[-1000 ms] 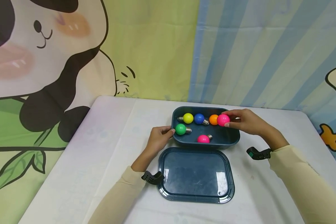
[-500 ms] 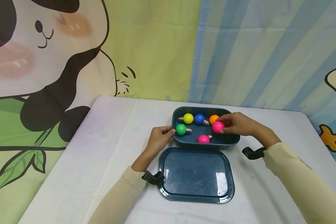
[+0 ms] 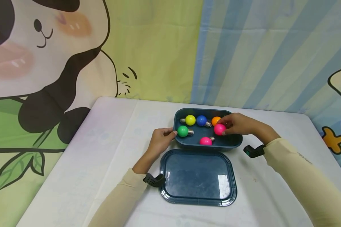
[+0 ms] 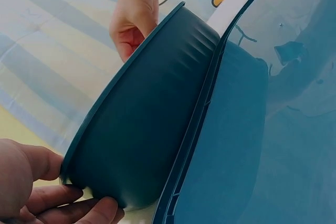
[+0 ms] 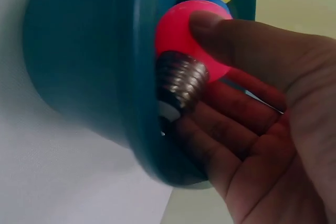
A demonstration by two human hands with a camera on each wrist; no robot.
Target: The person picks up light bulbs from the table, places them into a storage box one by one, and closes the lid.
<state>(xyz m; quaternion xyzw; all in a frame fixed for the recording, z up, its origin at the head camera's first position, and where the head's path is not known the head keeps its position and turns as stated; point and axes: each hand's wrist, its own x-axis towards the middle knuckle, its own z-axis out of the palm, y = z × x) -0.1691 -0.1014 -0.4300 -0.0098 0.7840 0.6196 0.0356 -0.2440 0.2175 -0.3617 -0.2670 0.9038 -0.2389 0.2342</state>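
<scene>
My right hand pinches a pink light bulb between thumb and fingers over the right part of a dark blue-green plastic box. In the right wrist view the held bulb's metal screw base points down toward the box's rim. My left hand grips the left end of the box, thumb at the rim and fingers against its outer side. Inside lie yellow, blue, green and second pink bulbs. An orange bulb is partly hidden by my right fingers.
The box's lid lies flat on the white-covered table, just in front of the box. A printed fabric backdrop hangs behind the table's far edge. Dark bands sit on both wrists.
My right hand has moved left and toward me with the pink bulb, from beside the orange bulb to lower over the box. The left hand stays on the box.
</scene>
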